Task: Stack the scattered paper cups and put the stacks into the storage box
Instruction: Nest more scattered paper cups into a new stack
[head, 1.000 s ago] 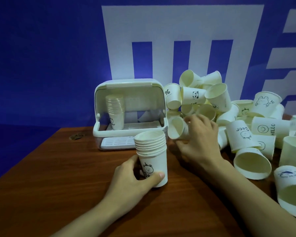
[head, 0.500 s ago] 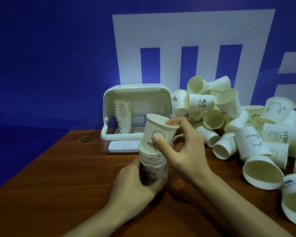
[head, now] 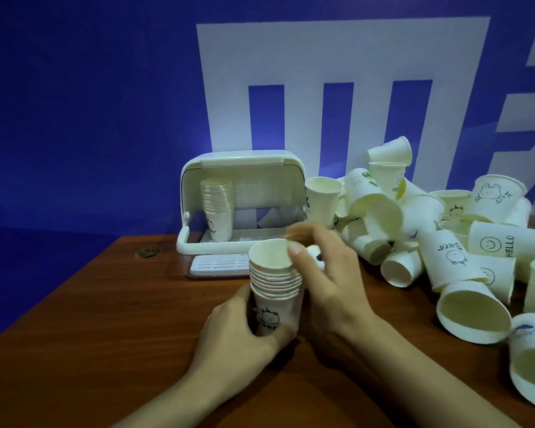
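A stack of several white paper cups (head: 275, 284) stands upright on the wooden table (head: 99, 310), its bottom cup printed with a bear. My left hand (head: 238, 335) grips that bottom cup from the left. My right hand (head: 331, 282) is at the top of the stack, with thumb and blurred fingers pinching the rim of the top cup (head: 271, 253), which sits nested in the stack. Behind stands the white storage box (head: 244, 160) with its lid up, and another cup stack (head: 218, 208) stands inside at its left.
A heap of loose paper cups (head: 383, 211) lies tumbled to the right of the box and spreads to the table's right edge, with big cups (head: 473, 316) on their sides near my right forearm. A small round metal piece (head: 149, 251) lies left of the box.
My right hand took a "HELLO" cup from the heap, carried it left and pushed it down into the stack. The left hand kept its hold on the stack.
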{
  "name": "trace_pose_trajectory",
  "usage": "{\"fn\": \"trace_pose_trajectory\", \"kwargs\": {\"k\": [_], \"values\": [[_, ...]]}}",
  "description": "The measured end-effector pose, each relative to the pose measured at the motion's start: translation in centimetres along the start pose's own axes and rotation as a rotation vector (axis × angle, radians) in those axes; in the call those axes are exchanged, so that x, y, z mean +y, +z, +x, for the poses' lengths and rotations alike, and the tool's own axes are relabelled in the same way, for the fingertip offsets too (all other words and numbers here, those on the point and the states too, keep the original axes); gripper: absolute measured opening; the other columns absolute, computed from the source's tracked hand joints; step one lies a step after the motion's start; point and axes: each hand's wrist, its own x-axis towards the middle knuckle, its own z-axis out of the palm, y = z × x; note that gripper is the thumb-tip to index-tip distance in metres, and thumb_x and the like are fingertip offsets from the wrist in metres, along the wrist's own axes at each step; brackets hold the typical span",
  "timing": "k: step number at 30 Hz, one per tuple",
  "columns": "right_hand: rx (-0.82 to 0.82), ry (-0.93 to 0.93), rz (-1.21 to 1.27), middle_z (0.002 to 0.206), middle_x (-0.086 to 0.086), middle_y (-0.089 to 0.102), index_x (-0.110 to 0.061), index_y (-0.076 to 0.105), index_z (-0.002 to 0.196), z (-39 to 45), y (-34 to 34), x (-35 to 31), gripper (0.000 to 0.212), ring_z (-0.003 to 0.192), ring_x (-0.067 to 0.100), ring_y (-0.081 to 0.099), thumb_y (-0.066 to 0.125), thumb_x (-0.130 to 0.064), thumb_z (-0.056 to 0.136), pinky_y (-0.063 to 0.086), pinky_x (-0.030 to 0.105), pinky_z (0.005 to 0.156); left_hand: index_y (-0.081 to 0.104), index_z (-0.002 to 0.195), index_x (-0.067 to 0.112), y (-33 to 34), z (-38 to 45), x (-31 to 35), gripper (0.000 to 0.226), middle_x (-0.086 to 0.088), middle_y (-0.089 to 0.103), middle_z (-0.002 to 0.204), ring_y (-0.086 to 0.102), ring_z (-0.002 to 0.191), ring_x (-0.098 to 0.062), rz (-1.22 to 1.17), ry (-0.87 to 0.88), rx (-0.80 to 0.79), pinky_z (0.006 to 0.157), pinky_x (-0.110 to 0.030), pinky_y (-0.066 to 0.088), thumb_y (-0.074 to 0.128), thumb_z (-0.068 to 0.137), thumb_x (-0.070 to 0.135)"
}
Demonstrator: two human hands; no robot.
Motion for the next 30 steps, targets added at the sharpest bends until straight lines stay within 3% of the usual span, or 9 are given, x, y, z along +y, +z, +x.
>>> {"fn": "trace_pose_trajectory", "kwargs": {"k": [3, 7, 9, 12, 16, 19, 22, 24, 30], "values": [[0.088, 0.088, -0.120, 0.105, -0.007, 0.069, -0.023, 0.064, 0.115, 0.6, -1.2, 1.4, 0.047, 0.102, 0.016, 0.062, 0.042, -0.057, 0.091, 0.050, 0.047, 0.090, 0.065, 0.116, 0.044, 0.0, -0.1, 0.1, 0.058, 0.028, 0.075, 0.105, 0.070, 0.100, 0.004, 0.019, 0.000, 0.005, 0.089, -0.037, 0.059, 0.076, 0.065, 0.068], [-0.266, 0.350, -0.790, 0.139, 0.002, 0.053, -0.020, 0.043, 0.142, 0.6, -2.2, 2.6, 0.092, 0.127, 0.026, 0.042, 0.016, -0.079, 0.076, 0.033, 0.045, 0.104, 0.064, 0.118, 0.045, 0.0, -0.1, 0.1, 0.059, 0.028, 0.075, 0.106, 0.069, 0.102, 0.003, 0.023, -0.004, 0.008, 0.091, -0.037, 0.058, 0.075, 0.064, 0.067], [-0.390, 0.338, -0.976, 0.132, 0.003, 0.056, -0.019, 0.049, 0.130, 0.6, -1.6, 2.4, 0.084, 0.122, 0.028, 0.042, 0.017, -0.077, 0.077, 0.032, 0.043, 0.096, 0.064, 0.118, 0.045, 0.0, -0.1, 0.1, 0.060, 0.028, 0.075, 0.106, 0.069, 0.103, 0.004, 0.024, -0.012, 0.002, 0.091, -0.037, 0.058, 0.074, 0.063, 0.068], [-0.445, 0.361, -0.958, 0.105, 0.004, 0.062, -0.022, 0.056, 0.100, 0.8, -1.3, 1.5, 0.059, 0.113, 0.030, 0.044, 0.031, -0.067, 0.073, 0.032, 0.042, 0.088, 0.065, 0.118, 0.044, 0.0, -0.1, 0.0, 0.061, 0.028, 0.075, 0.107, 0.070, 0.103, 0.002, 0.030, -0.014, -0.003, 0.091, -0.037, 0.058, 0.074, 0.063, 0.068], [-0.562, 0.361, -0.945, 0.100, 0.003, 0.061, -0.027, 0.053, 0.099, 0.5, -1.8, 1.6, 0.048, 0.111, 0.032, 0.047, 0.044, -0.064, 0.071, 0.034, 0.042, 0.089, 0.064, 0.118, 0.045, 0.0, -0.1, 0.0, 0.062, 0.028, 0.075, 0.107, 0.070, 0.104, 0.001, 0.034, -0.018, 0.000, 0.092, -0.038, 0.058, 0.074, 0.063, 0.069], [-0.444, 0.316, -0.830, 0.098, 0.003, 0.063, -0.025, 0.055, 0.097, 0.9, -2.1, 1.3, 0.043, 0.103, 0.034, 0.054, 0.053, -0.062, 0.074, 0.042, 0.040, 0.080, 0.064, 0.118, 0.044, 0.1, 0.0, 0.0, 0.061, 0.027, 0.075, 0.108, 0.070, 0.104, 0.001, 0.038, -0.013, 0.003, 0.092, -0.038, 0.058, 0.074, 0.063, 0.069], [-0.216, 0.294, -0.712, 0.099, 0.006, 0.069, -0.020, 0.053, 0.110, 1.9, -2.8, 0.4, 0.060, 0.098, 0.036, 0.061, 0.059, -0.065, 0.069, 0.044, 0.040, 0.074, 0.065, 0.117, 0.044, 0.0, -0.1, 0.0, 0.058, 0.027, 0.075, 0.105, 0.070, 0.101, 0.003, 0.028, -0.013, -0.001, 0.090, -0.037, 0.059, 0.075, 0.064, 0.067], [-0.068, 0.270, -0.552, 0.097, 0.004, 0.069, -0.019, 0.052, 0.112, 2.6, -3.1, -0.1, 0.055, 0.096, 0.035, 0.063, 0.073, -0.050, 0.072, 0.047, 0.040, 0.073, 0.065, 0.116, 0.043, -0.1, -0.1, 0.1, 0.058, 0.028, 0.075, 0.104, 0.070, 0.099, 0.004, 0.026, -0.017, -0.004, 0.089, -0.037, 0.059, 0.075, 0.064, 0.067], [0.246, 0.148, 0.030, 0.096, -0.010, 0.066, -0.025, 0.057, 0.105, 2.6, -2.6, -2.0, 0.046, 0.090, 0.006, 0.062, 0.077, -0.046, 0.069, 0.049, 0.021, 0.073, 0.065, 0.111, 0.041, -0.1, 0.0, 0.3, 0.056, 0.028, 0.075, 0.099, 0.069, 0.095, 0.006, 0.026, -0.021, -0.013, 0.087, -0.036, 0.058, 0.074, 0.062, 0.068]]}}
